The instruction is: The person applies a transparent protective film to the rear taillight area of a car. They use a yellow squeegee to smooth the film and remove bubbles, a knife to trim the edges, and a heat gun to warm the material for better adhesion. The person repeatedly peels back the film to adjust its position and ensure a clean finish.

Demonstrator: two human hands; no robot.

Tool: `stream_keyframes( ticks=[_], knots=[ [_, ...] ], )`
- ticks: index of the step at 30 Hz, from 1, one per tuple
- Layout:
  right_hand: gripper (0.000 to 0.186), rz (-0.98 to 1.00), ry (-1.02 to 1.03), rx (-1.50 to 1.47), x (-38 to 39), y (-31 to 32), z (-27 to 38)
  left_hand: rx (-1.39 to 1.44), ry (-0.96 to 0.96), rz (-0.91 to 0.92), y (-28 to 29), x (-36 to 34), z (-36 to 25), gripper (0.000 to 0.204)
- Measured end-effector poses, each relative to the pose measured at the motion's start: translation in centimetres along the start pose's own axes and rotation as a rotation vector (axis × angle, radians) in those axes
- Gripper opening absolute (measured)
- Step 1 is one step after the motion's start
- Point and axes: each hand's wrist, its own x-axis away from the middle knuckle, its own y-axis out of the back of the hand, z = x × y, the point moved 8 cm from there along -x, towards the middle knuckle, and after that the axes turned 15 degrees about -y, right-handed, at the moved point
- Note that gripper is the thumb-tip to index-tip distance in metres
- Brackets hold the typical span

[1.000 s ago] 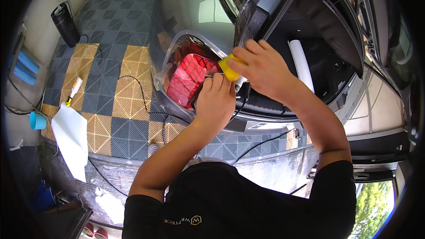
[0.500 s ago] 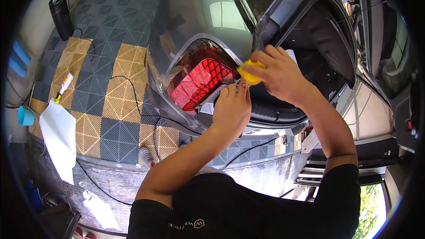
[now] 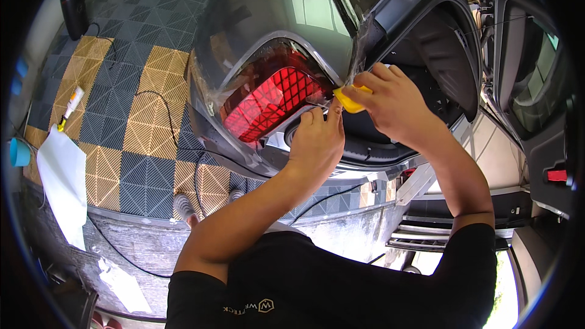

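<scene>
My right hand (image 3: 390, 103) is shut on a yellow squeegee-like tool (image 3: 353, 100) at the inner corner of the car's red tail light (image 3: 271, 94), beside the opening of the boot. My left hand (image 3: 317, 140) is just left of it, its fingers bent and close together at the light's edge, touching near the tool; what they hold, if anything, is hidden. Clear film (image 3: 361, 42) clings to the dark grey bodywork (image 3: 268, 6) along the seam above my right hand.
A black cylinder (image 3: 74, 6) stands by the left wall. A white sheet (image 3: 61, 183) lies at the left, near a white applicator (image 3: 74, 100) and a blue cup (image 3: 19, 152). Cables cross the checkered mat floor (image 3: 146, 183). The raised boot lid (image 3: 524, 73) is at the right.
The view has shifted, bringing more of the raised lid into sight. My right hand and the tool moved right and slightly down along the seam; my left hand moved right beside them.
</scene>
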Motion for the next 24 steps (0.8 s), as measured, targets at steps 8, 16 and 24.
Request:
stream_keyframes(
  ticks=[8, 16, 24],
  knots=[
    [0.034, -0.092, -0.464, -0.522, -4.8, 0.4, -4.2, -0.063, -0.047, -0.003, -0.2, -0.2, -0.6, 0.032],
    [0.023, -0.144, -0.494, -0.451, -4.0, -0.7, -2.5, -0.074, -0.079, 0.081, -0.5, 0.3, -1.2, 0.043],
    [0.018, -0.317, -0.263, -0.163, -4.9, -0.8, 1.5, -0.048, -0.147, 0.051, 0.5, 2.1, -1.0, 0.048]
  ],
)
